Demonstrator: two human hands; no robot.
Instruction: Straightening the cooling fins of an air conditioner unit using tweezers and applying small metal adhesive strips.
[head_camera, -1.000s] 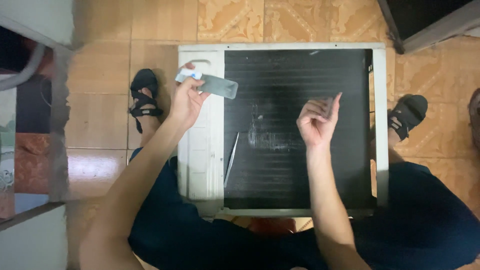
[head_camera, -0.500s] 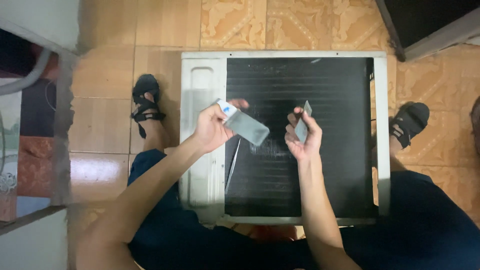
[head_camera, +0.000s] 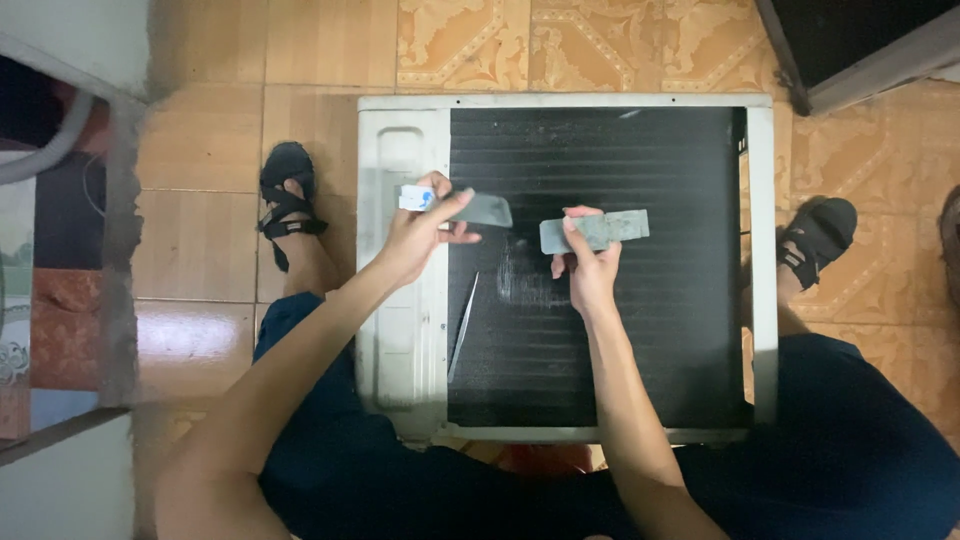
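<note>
A floor of tan patterned tiles (head_camera: 200, 150) fills the view, and on it lies a white air-conditioner unit (head_camera: 400, 330) with its dark finned coil (head_camera: 650, 330) facing up, set between the person's two feet in black sandals (head_camera: 288, 195). The left hand (head_camera: 418, 238) is over the unit's white left panel, at the edge of the coil, with its fingers closed around a small grey tool (head_camera: 470, 207) that has a white and blue tag at its left end; the tool lies roughly level and points right. The right hand (head_camera: 588, 268) hovers over the middle of the coil, with thumb and fingers pinched on a flat grey strip (head_camera: 595, 230), held level just above the fins. The two held things are near each other but apart, with a gap of bare coil between them. A pale scuffed patch (head_camera: 525, 285) shows on the fins just below and between the hands, and a thin light sliver (head_camera: 462, 328) lies slanting on the coil near its left edge.
</note>
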